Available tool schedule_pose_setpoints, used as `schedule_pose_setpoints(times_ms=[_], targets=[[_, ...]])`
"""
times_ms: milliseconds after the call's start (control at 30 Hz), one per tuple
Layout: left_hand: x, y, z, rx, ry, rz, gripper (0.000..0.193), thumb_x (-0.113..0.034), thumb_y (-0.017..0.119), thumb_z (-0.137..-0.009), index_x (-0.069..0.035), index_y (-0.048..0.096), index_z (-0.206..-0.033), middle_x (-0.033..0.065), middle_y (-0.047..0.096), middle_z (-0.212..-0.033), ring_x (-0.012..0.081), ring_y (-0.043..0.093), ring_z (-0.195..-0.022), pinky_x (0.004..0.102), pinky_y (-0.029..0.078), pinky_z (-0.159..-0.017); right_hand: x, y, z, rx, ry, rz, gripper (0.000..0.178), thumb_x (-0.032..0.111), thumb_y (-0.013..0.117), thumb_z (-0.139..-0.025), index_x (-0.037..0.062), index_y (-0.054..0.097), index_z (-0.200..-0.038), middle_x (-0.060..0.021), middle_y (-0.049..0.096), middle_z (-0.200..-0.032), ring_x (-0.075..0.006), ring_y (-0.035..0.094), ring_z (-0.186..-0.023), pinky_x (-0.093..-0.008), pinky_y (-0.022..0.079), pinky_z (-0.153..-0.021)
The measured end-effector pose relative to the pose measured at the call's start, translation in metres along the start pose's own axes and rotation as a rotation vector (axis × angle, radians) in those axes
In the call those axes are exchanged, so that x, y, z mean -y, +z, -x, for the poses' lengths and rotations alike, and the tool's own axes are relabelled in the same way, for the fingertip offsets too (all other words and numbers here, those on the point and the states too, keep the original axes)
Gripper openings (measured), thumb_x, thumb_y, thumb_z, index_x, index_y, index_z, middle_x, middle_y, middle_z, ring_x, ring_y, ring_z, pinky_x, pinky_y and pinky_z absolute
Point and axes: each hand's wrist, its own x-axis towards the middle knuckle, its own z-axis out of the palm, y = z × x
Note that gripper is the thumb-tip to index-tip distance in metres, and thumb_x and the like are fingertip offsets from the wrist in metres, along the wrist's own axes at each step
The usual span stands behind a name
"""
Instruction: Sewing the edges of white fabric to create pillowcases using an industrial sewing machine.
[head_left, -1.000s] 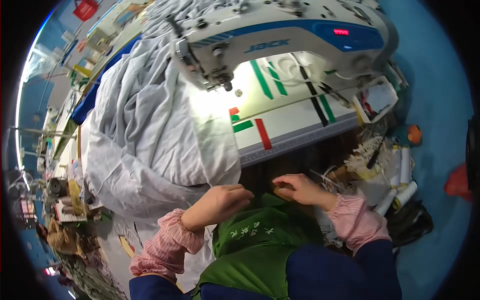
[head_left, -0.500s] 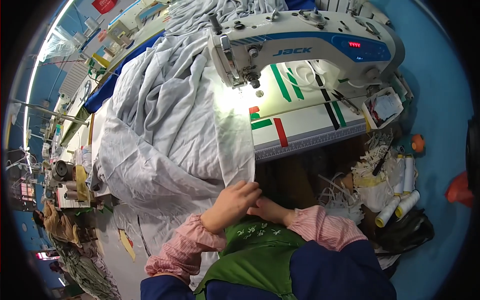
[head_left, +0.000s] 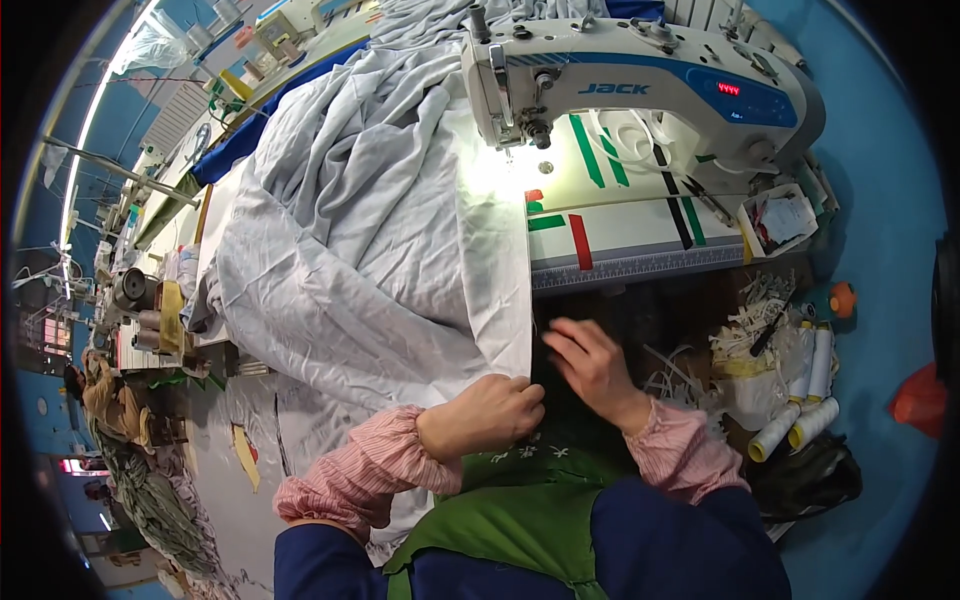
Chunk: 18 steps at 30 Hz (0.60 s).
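Note:
A large sheet of pale grey fabric (head_left: 370,230) lies rumpled over the sewing table, its straight right edge running from under the machine's needle toward me. My left hand (head_left: 487,415) is closed on the near end of that edge, in front of my green apron (head_left: 500,520). Just right of the edge, my right hand (head_left: 597,372) is raised off the fabric with its fingers apart and a little blurred; nothing shows in it. The white and blue sewing machine (head_left: 640,85) stands beyond, its lamp lighting the fabric around the needle.
A ruler strip (head_left: 640,264) lines the table's front edge. Scissors (head_left: 708,200) lie beside a small white box (head_left: 778,220) of odds and ends. Thread cones (head_left: 815,420) and a heap of white scraps (head_left: 745,335) are at the right. Another person (head_left: 110,400) is far left.
My right hand has left the fabric edge beside my left hand and moved up and right, its fingers spreading. My left hand still grips the edge. The whole view has shifted slightly.

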Motion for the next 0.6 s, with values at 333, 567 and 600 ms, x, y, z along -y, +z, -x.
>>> schedule_pose_setpoints(times_ms=[333, 567, 600], targets=[[0.077, -0.027, -0.016, -0.445, -0.211, 0.29, 0.026, -0.008, 0.07, -0.071, -0.006, 0.062, -0.096, 0.0089, 0.062, -0.105, 0.0276, 0.063, -0.093, 0.0354, 0.051, -0.07, -0.019, 0.002, -0.032, 0.148, -0.405, 0.057, 0.019, 0.008, 0.064, -0.068, 0.0038, 0.065, -0.087, -0.0029, 0.06, -0.083, -0.0178, 0.058, -0.074, -0.0298, 0.051, -0.062], [0.137, -0.006, -0.035, -0.516, -0.323, -0.049, 0.036, -0.013, 0.07, -0.076, -0.007, 0.062, -0.111, 0.0088, 0.06, -0.123, 0.0305, 0.053, -0.12, 0.045, 0.04, -0.098, -0.018, 0.003, -0.032, 0.129, -0.207, -0.079, 0.024, 0.002, 0.068, -0.064, 0.003, 0.07, -0.088, -0.0053, 0.066, -0.086, -0.0208, 0.061, -0.073, -0.0312, 0.053, -0.064], [0.138, -0.005, -0.036, -0.509, -0.329, -0.024, 0.035, -0.014, 0.07, -0.078, -0.007, 0.062, -0.111, 0.0086, 0.059, -0.124, 0.0295, 0.052, -0.121, 0.0443, 0.039, -0.1, -0.019, 0.003, -0.033, 0.136, -0.193, -0.082, 0.024, 0.001, 0.068, -0.064, 0.0032, 0.07, -0.088, -0.0049, 0.067, -0.086, -0.0208, 0.062, -0.074, -0.0309, 0.053, -0.064]])
